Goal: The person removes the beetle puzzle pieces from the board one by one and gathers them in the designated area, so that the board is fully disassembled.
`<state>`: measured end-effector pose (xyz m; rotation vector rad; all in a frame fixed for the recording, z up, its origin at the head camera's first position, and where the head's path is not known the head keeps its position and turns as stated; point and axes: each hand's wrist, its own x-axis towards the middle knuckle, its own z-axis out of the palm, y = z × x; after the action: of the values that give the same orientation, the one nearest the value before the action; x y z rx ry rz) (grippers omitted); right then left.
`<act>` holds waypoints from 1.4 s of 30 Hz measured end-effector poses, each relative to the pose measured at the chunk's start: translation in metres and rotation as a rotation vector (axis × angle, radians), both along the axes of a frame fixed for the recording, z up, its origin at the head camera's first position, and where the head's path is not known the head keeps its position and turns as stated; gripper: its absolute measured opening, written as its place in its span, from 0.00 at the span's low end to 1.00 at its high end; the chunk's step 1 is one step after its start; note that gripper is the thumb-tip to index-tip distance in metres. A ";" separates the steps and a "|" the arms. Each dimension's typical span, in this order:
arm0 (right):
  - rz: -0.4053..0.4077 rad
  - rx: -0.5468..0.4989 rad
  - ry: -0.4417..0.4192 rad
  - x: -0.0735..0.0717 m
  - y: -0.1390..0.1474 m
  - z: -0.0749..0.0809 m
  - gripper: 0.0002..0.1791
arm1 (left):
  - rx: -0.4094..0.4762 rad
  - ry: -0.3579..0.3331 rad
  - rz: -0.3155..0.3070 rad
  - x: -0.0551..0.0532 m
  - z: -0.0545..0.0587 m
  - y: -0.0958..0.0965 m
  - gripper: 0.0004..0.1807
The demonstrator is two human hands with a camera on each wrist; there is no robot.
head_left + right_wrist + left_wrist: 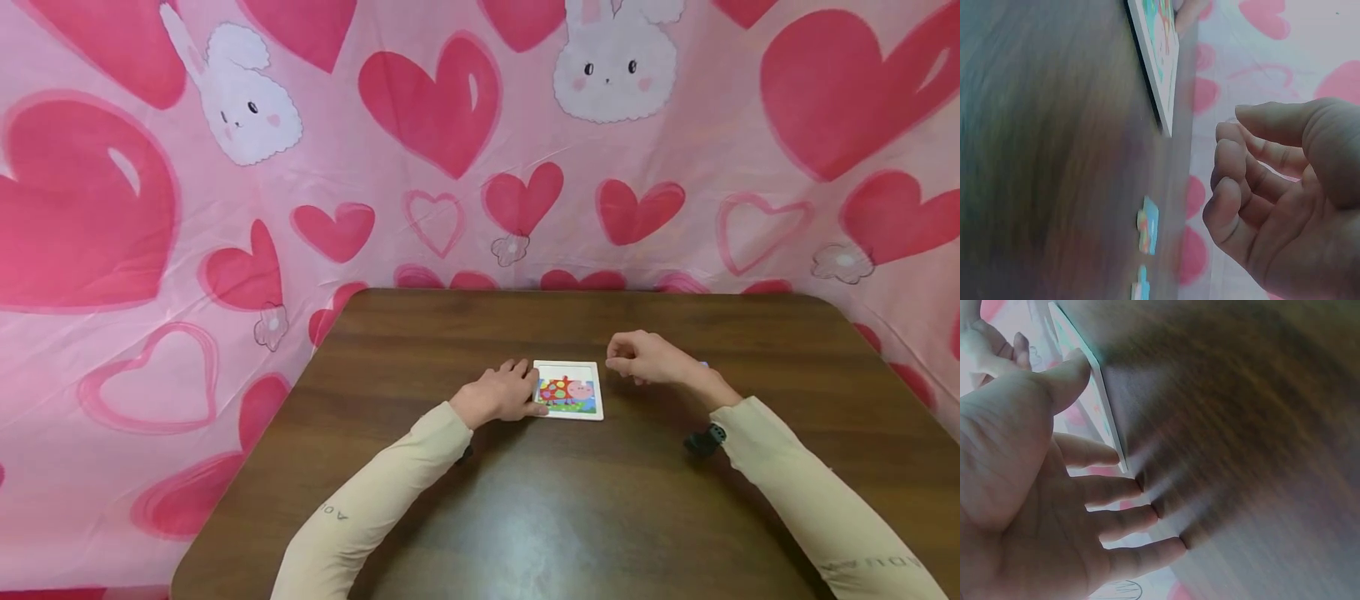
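Note:
A small jigsaw puzzle tray (pixel 601 417) with a white frame lies flat on the table. Its lower part shows a pink pig picture (pixel 579 389) in a red dotted shape; a white strip shows above it. My left hand (pixel 504 393) rests at the tray's left side, fingers spread, with the thumb (pixel 1071 378) over the near corner and the other fingertips down by the edge and table. Just right of the tray, my right hand (pixel 647 357) hovers with loosely curled fingers, thumb close to the index fingertip. Nothing shows between them in the right wrist view.
In the right wrist view, a loose puzzle piece (pixel 1149 226) lies on the brown table (pixel 480 500), with another piece (pixel 1140 290) at the lower frame edge. Behind the table hangs a pink cloth (pixel 465 200) with hearts and rabbits.

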<state>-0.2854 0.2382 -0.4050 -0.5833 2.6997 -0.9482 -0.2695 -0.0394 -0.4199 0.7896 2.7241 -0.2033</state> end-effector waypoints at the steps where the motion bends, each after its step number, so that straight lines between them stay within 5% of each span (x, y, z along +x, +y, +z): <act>1: 0.004 -0.001 0.000 0.001 -0.002 -0.001 0.04 | 0.000 -0.001 -0.003 0.000 0.000 0.000 0.45; 23: 0.066 0.019 -0.009 0.002 -0.050 -0.006 0.13 | 0.009 0.020 -0.011 -0.003 0.002 0.000 0.45; 33: 0.122 0.106 0.104 0.000 -0.074 -0.021 0.13 | 0.002 0.009 -0.005 -0.003 0.002 -0.001 0.45; 42: 0.104 0.155 0.124 -0.002 -0.088 -0.029 0.13 | 0.006 0.010 -0.006 -0.003 0.001 -0.001 0.44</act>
<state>-0.2872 0.1499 -0.4335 -0.7643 2.7876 -0.6903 -0.2725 -0.0404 -0.4194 0.8011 2.7337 -0.2010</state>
